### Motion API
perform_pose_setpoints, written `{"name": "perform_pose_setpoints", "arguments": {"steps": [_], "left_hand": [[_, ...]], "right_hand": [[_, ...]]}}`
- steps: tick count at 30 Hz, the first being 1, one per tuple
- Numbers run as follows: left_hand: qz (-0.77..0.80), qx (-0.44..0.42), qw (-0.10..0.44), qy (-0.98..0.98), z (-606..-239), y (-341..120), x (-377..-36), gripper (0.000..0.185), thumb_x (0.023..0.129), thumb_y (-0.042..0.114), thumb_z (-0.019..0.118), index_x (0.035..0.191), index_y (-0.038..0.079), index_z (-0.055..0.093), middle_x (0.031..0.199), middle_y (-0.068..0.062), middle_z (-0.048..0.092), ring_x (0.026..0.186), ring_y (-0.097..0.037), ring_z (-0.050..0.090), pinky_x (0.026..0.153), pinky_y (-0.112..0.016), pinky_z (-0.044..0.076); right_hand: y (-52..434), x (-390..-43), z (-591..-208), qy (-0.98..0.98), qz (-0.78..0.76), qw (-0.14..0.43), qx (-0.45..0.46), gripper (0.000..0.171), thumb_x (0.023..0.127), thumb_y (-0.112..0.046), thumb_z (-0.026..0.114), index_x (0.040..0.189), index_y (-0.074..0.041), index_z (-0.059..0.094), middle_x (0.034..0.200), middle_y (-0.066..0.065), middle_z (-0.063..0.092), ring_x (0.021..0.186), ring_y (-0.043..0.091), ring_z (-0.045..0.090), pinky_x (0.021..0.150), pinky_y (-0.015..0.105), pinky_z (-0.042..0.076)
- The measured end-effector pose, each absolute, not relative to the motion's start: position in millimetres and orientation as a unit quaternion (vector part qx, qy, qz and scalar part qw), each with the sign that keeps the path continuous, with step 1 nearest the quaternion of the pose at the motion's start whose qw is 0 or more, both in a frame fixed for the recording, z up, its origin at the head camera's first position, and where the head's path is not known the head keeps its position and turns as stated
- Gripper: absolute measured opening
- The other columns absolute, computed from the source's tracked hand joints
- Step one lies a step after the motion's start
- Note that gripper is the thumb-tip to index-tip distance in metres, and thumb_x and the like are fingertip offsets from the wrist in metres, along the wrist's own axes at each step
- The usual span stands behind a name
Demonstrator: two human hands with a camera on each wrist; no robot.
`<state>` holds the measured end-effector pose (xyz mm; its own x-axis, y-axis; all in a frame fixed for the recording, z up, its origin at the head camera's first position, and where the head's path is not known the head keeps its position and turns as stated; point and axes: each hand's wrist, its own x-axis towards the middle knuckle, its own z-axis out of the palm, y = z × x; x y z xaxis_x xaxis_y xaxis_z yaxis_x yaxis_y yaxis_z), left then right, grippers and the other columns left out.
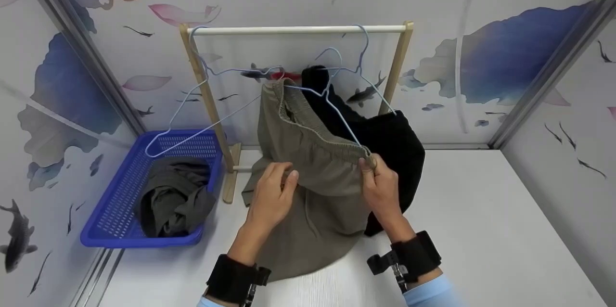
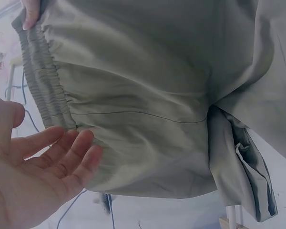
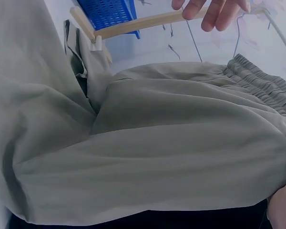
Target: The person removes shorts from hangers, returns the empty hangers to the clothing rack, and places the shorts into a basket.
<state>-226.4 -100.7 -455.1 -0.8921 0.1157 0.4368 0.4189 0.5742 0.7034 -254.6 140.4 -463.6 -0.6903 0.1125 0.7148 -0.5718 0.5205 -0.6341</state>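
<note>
The right hand (image 1: 380,186) pinched the elastic waistband of olive shorts (image 1: 313,191) hanging on a wire hanger (image 1: 332,105) before the rack (image 1: 298,30). The left hand (image 1: 272,196), fingers relaxed, touched the fabric.

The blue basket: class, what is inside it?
The blue basket holds a crumpled dark olive garment. Whatever lies beneath that garment is covered and cannot be seen.

Left hand (image 1: 270,196) loose with fingers (image 2: 69,157) straight, right hand (image 1: 381,186) with pinching fingers.
</note>
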Motion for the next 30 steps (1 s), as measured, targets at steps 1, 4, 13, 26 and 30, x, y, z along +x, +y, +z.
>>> {"name": "perform_pose_setpoints", "arguments": {"steps": [1,4,13,26,30], "left_hand": [[-0.438,-0.153,0.171,-0.869,-455,-101,-225,0.038,0.111,0.026,0.049,0.134,-0.002,0.06,0.124,-0.018,0.061,0.099,-0.027,0.065,0.088,-0.046,0.055],[-0.447,-0.153,0.17,-0.865,-455,-102,-224,0.038,0.111,0.026,0.048,0.135,-0.002,0.059,0.126,-0.018,0.061,0.1,-0.028,0.066,0.088,-0.046,0.055],[-0.457,-0.163,0.189,-0.854,-459,-107,-223,0.034,0.11,0.02,0.05,0.134,-0.002,0.06,0.124,-0.018,0.061,0.097,-0.027,0.064,0.084,-0.046,0.054],[-0.463,-0.155,0.198,-0.85,-464,-109,-224,0.034,0.109,0.019,0.052,0.135,-0.003,0.06,0.123,-0.018,0.061,0.093,-0.025,0.063,0.082,-0.046,0.054],[-0.463,-0.139,0.189,-0.855,-463,-108,-223,0.037,0.11,0.023,0.051,0.135,-0.003,0.06,0.124,-0.017,0.061,0.095,-0.025,0.064,0.084,-0.045,0.055]], "right_hand": [[141,-254,-465,-0.792,0.468,0.364,0.148,0.02,0.103,-0.007,0.061,0.084,-0.001,0.057,0.066,0.0,0.043,0.059,0.008,0.041,0.054,0.024,0.037],[143,-253,-468,-0.793,0.469,0.358,0.156,0.022,0.103,-0.007,0.062,0.083,-0.002,0.056,0.066,-0.001,0.042,0.058,0.008,0.04,0.054,0.023,0.037],[149,-247,-484,-0.793,0.47,0.343,0.179,0.024,0.101,-0.004,0.063,0.08,-0.005,0.051,0.066,-0.004,0.038,0.058,0.005,0.038,0.052,0.022,0.034],[153,-233,-500,-0.811,0.473,0.294,0.179,0.02,0.098,0.001,0.064,0.083,-0.007,0.055,0.066,-0.006,0.043,0.06,0.005,0.043,0.054,0.025,0.039],[154,-229,-502,-0.816,0.488,0.254,0.177,0.021,0.101,-0.003,0.062,0.082,-0.009,0.055,0.066,-0.01,0.04,0.058,0.003,0.04,0.054,0.024,0.038]]}}
